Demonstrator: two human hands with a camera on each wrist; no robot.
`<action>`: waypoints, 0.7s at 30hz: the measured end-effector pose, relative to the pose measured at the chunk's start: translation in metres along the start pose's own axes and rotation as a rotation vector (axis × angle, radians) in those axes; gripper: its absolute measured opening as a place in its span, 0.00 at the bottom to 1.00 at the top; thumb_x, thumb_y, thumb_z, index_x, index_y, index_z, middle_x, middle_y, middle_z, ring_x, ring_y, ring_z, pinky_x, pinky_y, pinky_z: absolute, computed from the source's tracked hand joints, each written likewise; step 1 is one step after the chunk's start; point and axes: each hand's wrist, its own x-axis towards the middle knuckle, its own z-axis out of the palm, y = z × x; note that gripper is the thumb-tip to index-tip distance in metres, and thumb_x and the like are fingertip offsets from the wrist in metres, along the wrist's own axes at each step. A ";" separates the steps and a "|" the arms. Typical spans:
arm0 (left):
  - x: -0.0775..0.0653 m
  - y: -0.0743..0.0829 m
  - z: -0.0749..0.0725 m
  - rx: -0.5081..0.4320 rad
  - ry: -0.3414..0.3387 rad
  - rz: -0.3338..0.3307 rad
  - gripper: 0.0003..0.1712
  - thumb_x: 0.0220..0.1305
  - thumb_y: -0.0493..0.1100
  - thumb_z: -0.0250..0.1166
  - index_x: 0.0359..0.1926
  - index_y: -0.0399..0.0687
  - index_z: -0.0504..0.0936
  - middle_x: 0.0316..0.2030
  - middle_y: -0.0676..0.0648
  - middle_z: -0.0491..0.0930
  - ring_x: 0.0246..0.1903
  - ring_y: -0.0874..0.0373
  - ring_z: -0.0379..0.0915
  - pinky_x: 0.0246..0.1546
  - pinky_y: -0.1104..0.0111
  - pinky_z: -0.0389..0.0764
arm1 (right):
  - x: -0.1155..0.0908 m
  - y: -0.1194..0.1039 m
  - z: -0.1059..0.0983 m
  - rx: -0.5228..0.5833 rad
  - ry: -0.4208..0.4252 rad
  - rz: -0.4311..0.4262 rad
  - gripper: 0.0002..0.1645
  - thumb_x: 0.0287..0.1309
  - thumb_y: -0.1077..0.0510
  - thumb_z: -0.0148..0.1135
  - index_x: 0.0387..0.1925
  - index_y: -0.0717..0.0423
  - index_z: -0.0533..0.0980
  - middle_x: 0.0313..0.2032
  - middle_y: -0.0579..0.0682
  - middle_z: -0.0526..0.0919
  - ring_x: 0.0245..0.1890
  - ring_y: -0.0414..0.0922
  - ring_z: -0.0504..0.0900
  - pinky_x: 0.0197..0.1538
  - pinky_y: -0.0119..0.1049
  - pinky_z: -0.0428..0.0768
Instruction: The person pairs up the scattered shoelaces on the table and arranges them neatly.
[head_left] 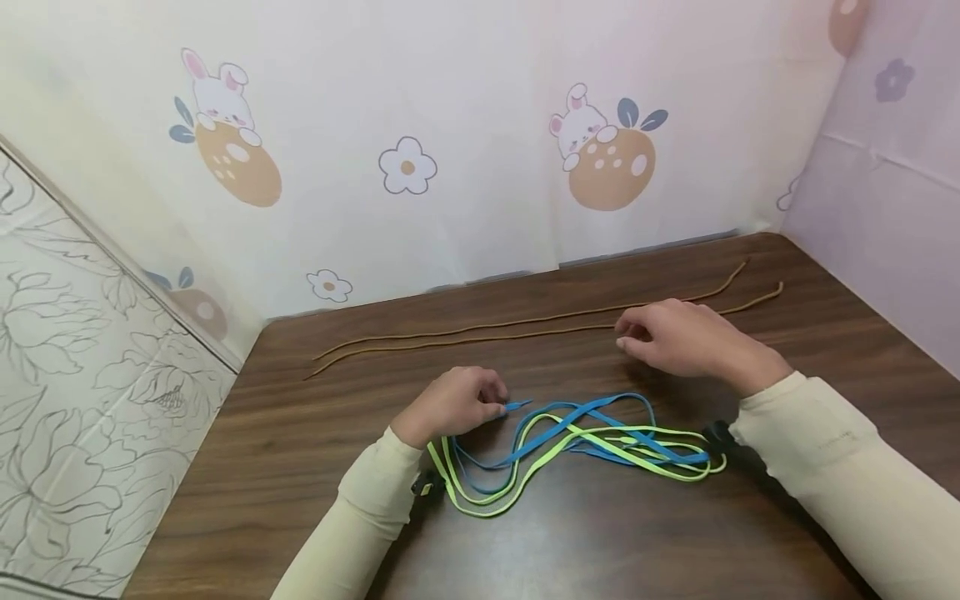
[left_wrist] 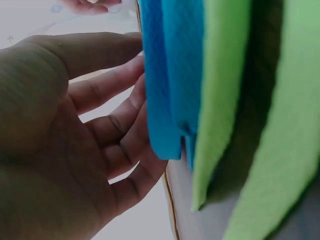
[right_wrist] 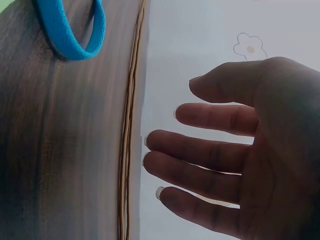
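My left hand (head_left: 456,402) pinches the blue shoelace (head_left: 558,429) near one end, and a short stretch with the tip sticks out past the thumb. In the left wrist view the fingertips of this hand (left_wrist: 107,125) are partly hidden behind the flat blue lace (left_wrist: 160,90). A yellow-green shoelace (head_left: 498,504) lies looped and tangled with the blue one on the table. Above the table my right hand (head_left: 678,337) hovers with nothing in it, overlapping the brown laces in the head view. Its fingers (right_wrist: 200,147) are relaxed and spread.
Two thin brown laces (head_left: 465,337) run side by side along the back of the dark wooden table (head_left: 585,542). Behind them stands a wall (head_left: 480,225) covered in printed paper, with another wall (head_left: 900,250) at the right and a flower-patterned panel (head_left: 90,400) at the left.
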 end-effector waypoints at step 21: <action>-0.004 0.002 0.002 -0.106 0.038 0.021 0.04 0.64 0.45 0.59 0.32 0.55 0.75 0.26 0.57 0.78 0.22 0.65 0.71 0.23 0.71 0.73 | -0.007 -0.007 0.005 0.078 -0.093 -0.068 0.19 0.60 0.46 0.58 0.49 0.50 0.77 0.35 0.40 0.79 0.30 0.38 0.74 0.35 0.40 0.75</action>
